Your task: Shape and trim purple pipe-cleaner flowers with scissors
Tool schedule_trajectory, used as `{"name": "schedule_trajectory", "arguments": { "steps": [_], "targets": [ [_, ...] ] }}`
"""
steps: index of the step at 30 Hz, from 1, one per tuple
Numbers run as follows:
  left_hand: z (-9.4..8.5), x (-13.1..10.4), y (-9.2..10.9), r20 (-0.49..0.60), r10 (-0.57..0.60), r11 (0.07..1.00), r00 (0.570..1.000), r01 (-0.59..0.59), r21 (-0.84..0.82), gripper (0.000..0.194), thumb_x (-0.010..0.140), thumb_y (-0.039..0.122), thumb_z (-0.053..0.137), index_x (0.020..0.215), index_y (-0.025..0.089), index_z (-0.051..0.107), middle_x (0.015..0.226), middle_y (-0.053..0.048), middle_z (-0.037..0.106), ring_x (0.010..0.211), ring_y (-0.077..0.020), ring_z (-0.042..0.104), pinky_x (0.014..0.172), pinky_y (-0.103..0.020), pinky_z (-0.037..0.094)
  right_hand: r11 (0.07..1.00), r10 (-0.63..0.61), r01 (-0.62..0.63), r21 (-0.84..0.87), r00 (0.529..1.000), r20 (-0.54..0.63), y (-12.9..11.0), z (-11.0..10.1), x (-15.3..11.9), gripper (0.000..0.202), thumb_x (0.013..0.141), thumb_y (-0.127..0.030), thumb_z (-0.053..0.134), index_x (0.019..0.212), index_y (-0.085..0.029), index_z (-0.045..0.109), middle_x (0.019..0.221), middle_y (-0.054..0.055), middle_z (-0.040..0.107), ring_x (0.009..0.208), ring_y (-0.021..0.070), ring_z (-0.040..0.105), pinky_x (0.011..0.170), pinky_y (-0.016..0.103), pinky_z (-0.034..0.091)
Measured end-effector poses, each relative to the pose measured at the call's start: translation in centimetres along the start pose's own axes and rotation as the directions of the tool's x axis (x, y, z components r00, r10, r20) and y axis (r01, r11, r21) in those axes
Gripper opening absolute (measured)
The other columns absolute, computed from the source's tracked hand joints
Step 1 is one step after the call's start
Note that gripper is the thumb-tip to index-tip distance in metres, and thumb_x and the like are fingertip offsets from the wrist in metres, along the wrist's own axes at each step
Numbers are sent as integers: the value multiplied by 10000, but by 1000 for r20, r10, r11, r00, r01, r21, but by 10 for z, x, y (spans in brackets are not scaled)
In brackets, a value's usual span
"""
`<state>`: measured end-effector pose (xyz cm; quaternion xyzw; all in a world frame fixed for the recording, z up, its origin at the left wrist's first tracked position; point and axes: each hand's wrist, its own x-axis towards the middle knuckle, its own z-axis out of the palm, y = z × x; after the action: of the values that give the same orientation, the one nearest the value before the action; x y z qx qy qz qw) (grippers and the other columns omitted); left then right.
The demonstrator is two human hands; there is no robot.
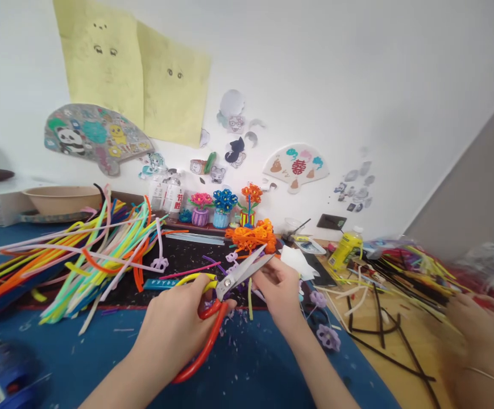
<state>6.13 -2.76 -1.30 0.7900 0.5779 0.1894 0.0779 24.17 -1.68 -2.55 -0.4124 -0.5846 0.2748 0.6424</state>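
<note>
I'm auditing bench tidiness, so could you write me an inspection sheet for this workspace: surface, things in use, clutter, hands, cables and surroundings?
Surface: blue tabletop with a dark mat toward the back; a wooden surface adjoins at right.
Things in use: scissors, blades open; a loose heap of colored stems at left.
Clutter: purple scraps on the blue; loose black stems across the wood.
Hands: left hand grips the scissors; right hand is close beside the blades, its hold unclear.
Cables: nothing seen.
Surroundings: white wall with fan-shaped decorations; another person's hand, blurred, at far right.
</note>
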Motion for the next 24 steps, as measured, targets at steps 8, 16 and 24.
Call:
{"name": "schedule_trajectory", "arguments": {
  "steps": [8, 16, 24],
  "targets": [
    [1, 2, -2, 30, -5, 999, 1000, 4, 41, 379, 842, 594, 385, 843, 244, 528, 744, -21, 696, 740, -263, 675, 540, -258, 293, 996, -25, 27, -80, 1000, 15, -1, 1, 0, 100, 766, -227, 612, 702, -165, 659, 558, -21, 568, 483, 103, 484, 491, 223, 419],
    [-2, 0, 0, 51, 9, 1000, 999, -10, 15, 399, 846, 591, 385, 883, 241, 573, 739, -42, 704, 743, -280, 673, 542, -263, 296, 994, -1, 6, -112, 999, 44, -4, 1, -2, 122, 773, -256, 606, 691, -173, 645, 555, -16, 564, 479, 116, 490, 484, 238, 411],
    [-3, 1, 0, 80, 8, 1000, 997, -8, 0, 405, 829, 604, 407, 831, 240, 585, 718, -52, 700, 725, -266, 667, 532, -255, 287, 994, 4, 2, -113, 999, 52, -6, 2, -1, 131, 783, -239, 597, 676, -170, 627, 590, -10, 593, 477, 104, 486, 491, 232, 405]
  ]
}}
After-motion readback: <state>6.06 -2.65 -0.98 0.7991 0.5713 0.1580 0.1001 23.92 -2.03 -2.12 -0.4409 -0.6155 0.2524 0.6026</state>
